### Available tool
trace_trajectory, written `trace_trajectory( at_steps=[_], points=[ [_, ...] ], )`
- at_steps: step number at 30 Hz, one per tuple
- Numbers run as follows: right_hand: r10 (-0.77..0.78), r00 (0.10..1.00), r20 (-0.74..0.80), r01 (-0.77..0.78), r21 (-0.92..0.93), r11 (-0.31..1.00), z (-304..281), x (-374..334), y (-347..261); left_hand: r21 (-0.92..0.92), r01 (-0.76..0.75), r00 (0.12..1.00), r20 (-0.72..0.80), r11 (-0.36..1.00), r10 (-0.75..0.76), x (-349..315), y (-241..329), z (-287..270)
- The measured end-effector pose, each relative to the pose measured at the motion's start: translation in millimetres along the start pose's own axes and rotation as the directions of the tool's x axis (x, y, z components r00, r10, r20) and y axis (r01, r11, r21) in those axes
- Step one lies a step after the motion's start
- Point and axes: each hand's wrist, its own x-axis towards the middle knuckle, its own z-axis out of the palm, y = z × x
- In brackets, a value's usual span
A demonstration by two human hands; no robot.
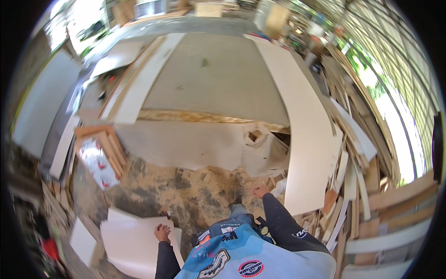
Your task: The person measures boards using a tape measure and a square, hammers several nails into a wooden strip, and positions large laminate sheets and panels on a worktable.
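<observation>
My left hand [162, 232] hangs at the lower middle, over a stack of white boards [134, 244] on the floor. Its fingers are loosely bent and a little apart, with nothing in them. On the other side of my body, my right hand [260, 190] hangs near a long white panel [304, 139], apart from it. Slight blur softens its fingers, which look loose and hold nothing that I can see. Ahead stands a wide work table with a grey-brown top [213, 76] and a raw wood edge along its near side.
Sawdust [200, 186] covers the floor before me. Wood strips and offcuts [353, 186] pile up on the right. Stacked brown frames [109, 149] stand at the left, near a large leaning white board [46, 102]. A pale sheet with a hole [265, 149] hangs below the table edge.
</observation>
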Motion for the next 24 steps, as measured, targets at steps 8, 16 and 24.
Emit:
trace_trajectory(
  at_steps=[8, 16, 24],
  points=[
    [0.791, 0.612, 0.003, -0.170, 0.977, 0.128, -100, -5, 113, 0.092, 0.022, 0.865, 0.498, 0.996, -0.065, -4, 40, 277],
    [0.768, 0.610, 0.193, 0.389, 0.772, -0.503, -129, 63, 113, 0.379, -0.142, 0.509, 0.820, 0.915, -0.261, -163, 82, 589],
    [0.811, 0.508, 0.290, 0.569, 0.593, -0.569, -120, 77, 97, 0.429, -0.224, 0.417, 0.854, 0.875, -0.311, -180, 119, 713]
  ],
)
